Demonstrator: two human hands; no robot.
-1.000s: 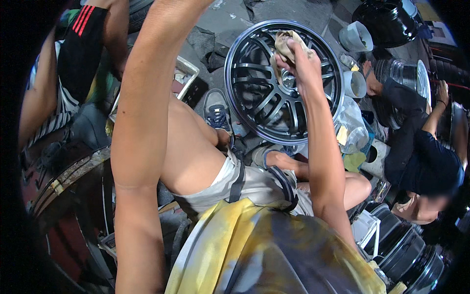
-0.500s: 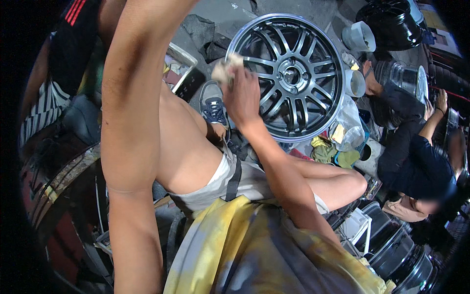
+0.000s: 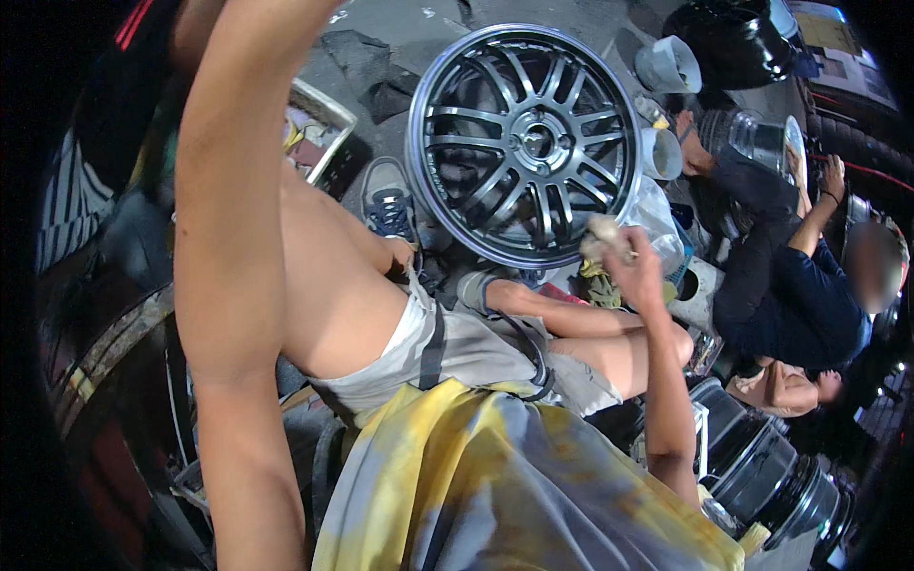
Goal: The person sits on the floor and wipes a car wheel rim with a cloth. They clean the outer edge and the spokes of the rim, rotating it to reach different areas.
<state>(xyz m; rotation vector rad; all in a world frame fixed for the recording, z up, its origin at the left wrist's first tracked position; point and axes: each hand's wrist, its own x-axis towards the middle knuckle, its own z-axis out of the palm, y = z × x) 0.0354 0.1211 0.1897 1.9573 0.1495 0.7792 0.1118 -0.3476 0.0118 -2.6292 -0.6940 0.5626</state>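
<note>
A dark grey multi-spoke wheel rim (image 3: pixel 539 143) with a bright polished lip lies face up on the floor in front of me. My right hand (image 3: pixel 640 270) is beside its lower right edge, fingers closed round a wadded beige cloth (image 3: pixel 606 238). Whether the cloth touches the lip I cannot tell. My left arm reaches up along the left side and leaves the picture at the top, so my left hand is out of sight.
Pale buckets (image 3: pixel 668 65) stand right of the rim. A white-edged crate (image 3: pixel 335 128) of odds and ends sits left of my shoe (image 3: pixel 387 198). At the right, another person (image 3: pixel 800 276) sits handling a silvery rim (image 3: pixel 757 141). Black rims (image 3: pixel 762 457) stand at lower right.
My right hand has swung from the rim's left side to its lower right edge, carrying the cloth. My left arm stays raised. The whole view has shifted slightly.
</note>
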